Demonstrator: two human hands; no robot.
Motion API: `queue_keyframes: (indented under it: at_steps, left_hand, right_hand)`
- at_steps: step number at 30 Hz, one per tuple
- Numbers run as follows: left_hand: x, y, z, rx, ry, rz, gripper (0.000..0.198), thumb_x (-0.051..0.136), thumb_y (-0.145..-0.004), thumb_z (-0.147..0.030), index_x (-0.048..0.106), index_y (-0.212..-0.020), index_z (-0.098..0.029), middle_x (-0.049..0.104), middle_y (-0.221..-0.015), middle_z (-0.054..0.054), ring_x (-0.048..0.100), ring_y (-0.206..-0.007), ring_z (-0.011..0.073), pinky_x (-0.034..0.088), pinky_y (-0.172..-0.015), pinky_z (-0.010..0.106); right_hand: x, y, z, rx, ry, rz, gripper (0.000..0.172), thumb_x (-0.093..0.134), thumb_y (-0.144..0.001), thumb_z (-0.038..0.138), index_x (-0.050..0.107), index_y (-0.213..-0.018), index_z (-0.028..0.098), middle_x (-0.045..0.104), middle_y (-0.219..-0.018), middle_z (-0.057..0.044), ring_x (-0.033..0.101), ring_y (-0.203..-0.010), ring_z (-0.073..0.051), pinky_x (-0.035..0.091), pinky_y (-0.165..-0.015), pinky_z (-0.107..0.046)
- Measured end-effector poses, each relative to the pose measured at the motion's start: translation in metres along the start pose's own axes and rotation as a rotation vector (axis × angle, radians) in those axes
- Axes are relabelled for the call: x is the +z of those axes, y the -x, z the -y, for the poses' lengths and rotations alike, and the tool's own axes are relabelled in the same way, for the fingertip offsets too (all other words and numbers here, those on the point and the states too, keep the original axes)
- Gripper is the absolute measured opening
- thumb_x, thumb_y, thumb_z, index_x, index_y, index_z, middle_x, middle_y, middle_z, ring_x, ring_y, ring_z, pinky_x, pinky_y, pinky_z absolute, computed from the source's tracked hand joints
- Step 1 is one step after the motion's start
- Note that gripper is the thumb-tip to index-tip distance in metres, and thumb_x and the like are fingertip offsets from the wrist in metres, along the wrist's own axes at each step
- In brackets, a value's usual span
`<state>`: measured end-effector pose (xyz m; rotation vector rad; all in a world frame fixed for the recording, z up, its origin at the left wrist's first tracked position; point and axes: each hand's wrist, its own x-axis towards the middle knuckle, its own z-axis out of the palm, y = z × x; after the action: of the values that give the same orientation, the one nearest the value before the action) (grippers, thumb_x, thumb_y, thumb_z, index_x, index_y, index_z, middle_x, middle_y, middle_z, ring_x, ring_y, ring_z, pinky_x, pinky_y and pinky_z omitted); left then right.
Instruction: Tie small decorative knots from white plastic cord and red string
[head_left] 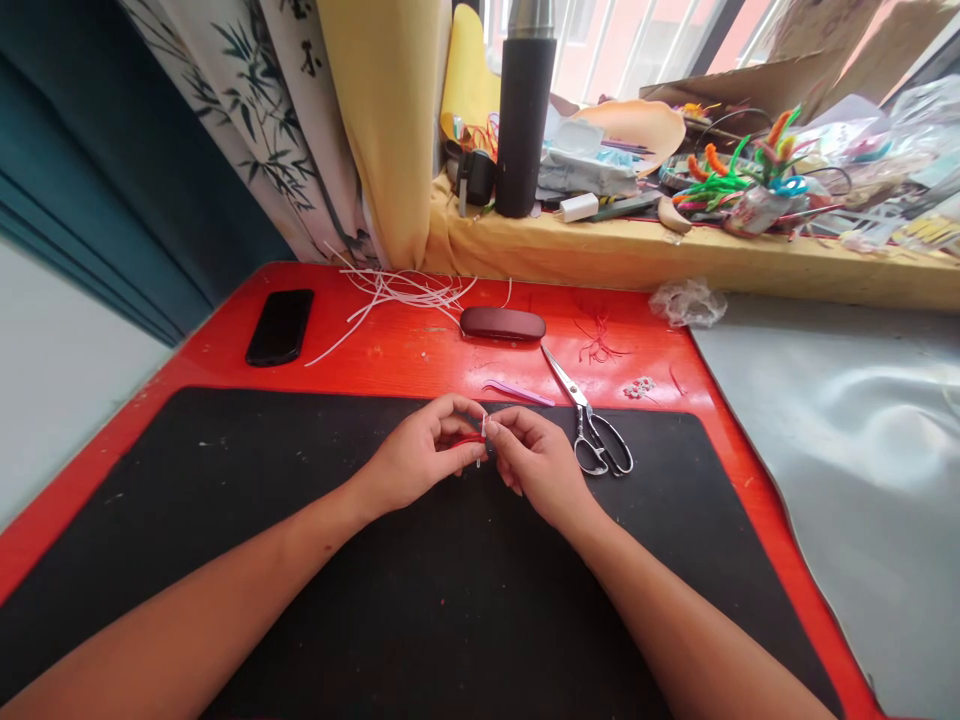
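Note:
Both my hands meet over the black mat [450, 620], fingertips almost touching. My left hand [427, 450] is closed in a pinch on a red cord [470, 440]. A small white strip [484, 426] stands at the fingertips, and my right hand [536, 460] pinches it from the other side. How the cord and the strip join is too small to make out. Just beyond the hands lie purple tweezers [519, 393]. Silver scissors [585, 405] with dark-edged handles rest right of my right hand, blades pointing away and to the left.
On the red table [360, 350] lie a black phone [279, 327], loose white strips [405, 290], a maroon case [502, 323], red thread scraps [600, 340] and a small beaded piece [639, 387]. A black bottle [525, 125] stands on the cluttered sill. A grey sheet [847, 450] covers the right.

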<state>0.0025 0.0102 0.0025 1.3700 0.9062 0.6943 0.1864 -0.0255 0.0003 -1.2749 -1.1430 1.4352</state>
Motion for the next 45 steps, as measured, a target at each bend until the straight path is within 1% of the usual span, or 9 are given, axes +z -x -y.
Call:
queue_keyframes:
  at_steps: [10, 18, 21, 25, 28, 32, 39, 42, 45]
  left_hand:
    - [-0.0004, -0.0010, 0.0008, -0.051, 0.022, 0.017, 0.037, 0.078, -0.083, -0.034, 0.057, -0.110, -0.018, 0.075, -0.081, 0.002, 0.061, -0.060, 0.0125, 0.046, -0.056, 0.025]
    - [-0.0025, -0.0024, 0.0021, -0.059, 0.024, 0.022, 0.038, 0.080, -0.083, -0.034, 0.058, -0.111, -0.019, 0.074, -0.081, 0.002, 0.064, -0.063, 0.0138, 0.047, -0.057, 0.025]
    - [-0.0040, -0.0042, 0.0036, -0.044, 0.040, 0.023, 0.040, 0.081, -0.084, -0.037, 0.060, -0.112, -0.019, 0.074, -0.089, 0.004, 0.068, -0.071, 0.0162, 0.050, -0.057, 0.025]
    - [-0.0045, -0.0066, 0.0040, 0.024, 0.092, -0.033, 0.041, 0.080, -0.086, -0.044, 0.062, -0.110, -0.017, 0.071, -0.102, 0.007, 0.070, -0.075, 0.0171, 0.052, -0.056, 0.025]
    - [-0.0031, -0.0065, 0.0026, 0.021, 0.088, -0.024, 0.040, 0.079, -0.086, -0.044, 0.061, -0.110, -0.017, 0.071, -0.093, 0.005, 0.068, -0.067, 0.0154, 0.051, -0.055, 0.025]
    - [-0.0020, -0.0045, 0.0013, -0.043, 0.034, 0.002, 0.038, 0.080, -0.085, -0.040, 0.061, -0.108, -0.018, 0.072, -0.079, 0.001, 0.064, -0.059, 0.0137, 0.047, -0.053, 0.024]
    - [-0.0036, -0.0040, 0.0005, -0.107, -0.075, 0.054, 0.031, 0.074, -0.086, -0.044, 0.072, -0.097, -0.015, 0.075, -0.081, 0.005, 0.058, -0.053, 0.0121, 0.042, -0.046, 0.023]
    - [-0.0032, -0.0036, -0.0010, -0.107, -0.086, 0.053, 0.032, 0.074, -0.086, -0.047, 0.073, -0.089, -0.016, 0.075, -0.082, 0.006, 0.058, -0.054, 0.0120, 0.042, -0.044, 0.022]
    - [-0.0024, -0.0030, -0.0029, -0.107, -0.063, 0.041, 0.034, 0.075, -0.086, -0.050, 0.073, -0.087, -0.016, 0.074, -0.080, 0.006, 0.058, -0.055, 0.0118, 0.043, -0.044, 0.022]
  right_hand:
    - [-0.0001, -0.0005, 0.0010, -0.005, -0.001, -0.004, 0.040, 0.071, -0.089, 0.057, 0.065, -0.087, 0.018, 0.052, -0.052, 0.007, 0.041, -0.040, -0.008, 0.030, -0.039, -0.020]
    - [-0.0010, -0.0003, -0.0005, 0.004, 0.004, -0.009, 0.038, 0.069, -0.091, 0.056, 0.065, -0.088, 0.019, 0.051, -0.050, 0.007, 0.040, -0.039, -0.008, 0.030, -0.038, -0.020]
    - [-0.0015, -0.0004, -0.0009, 0.010, -0.003, -0.012, 0.038, 0.070, -0.091, 0.056, 0.065, -0.089, 0.018, 0.051, -0.048, 0.007, 0.040, -0.039, -0.009, 0.030, -0.038, -0.020]
    - [-0.0024, -0.0003, -0.0008, 0.010, -0.012, -0.010, 0.040, 0.071, -0.090, 0.058, 0.065, -0.087, 0.018, 0.050, -0.048, 0.008, 0.039, -0.038, -0.008, 0.029, -0.038, -0.020]
    - [-0.0024, -0.0005, -0.0012, 0.010, -0.013, -0.009, 0.041, 0.072, -0.089, 0.059, 0.065, -0.088, 0.018, 0.050, -0.048, 0.008, 0.039, -0.038, -0.008, 0.029, -0.038, -0.020]
    - [-0.0010, -0.0005, 0.0001, 0.006, -0.016, -0.016, 0.040, 0.073, -0.089, 0.057, 0.065, -0.086, 0.018, 0.051, -0.049, 0.007, 0.039, -0.039, -0.009, 0.029, -0.039, -0.021]
    - [0.0000, -0.0002, 0.0021, 0.013, -0.017, -0.030, 0.036, 0.072, -0.088, 0.054, 0.065, -0.086, 0.019, 0.059, -0.055, 0.004, 0.042, -0.041, -0.009, 0.032, -0.038, -0.020]
    - [-0.0002, -0.0008, 0.0017, 0.008, -0.014, -0.029, 0.036, 0.072, -0.088, 0.054, 0.066, -0.086, 0.019, 0.061, -0.057, 0.003, 0.043, -0.042, -0.009, 0.032, -0.038, -0.020]
    - [0.0000, -0.0010, 0.0018, -0.001, -0.028, -0.030, 0.037, 0.073, -0.087, 0.054, 0.066, -0.085, 0.019, 0.062, -0.059, 0.003, 0.042, -0.041, -0.008, 0.032, -0.037, -0.020]
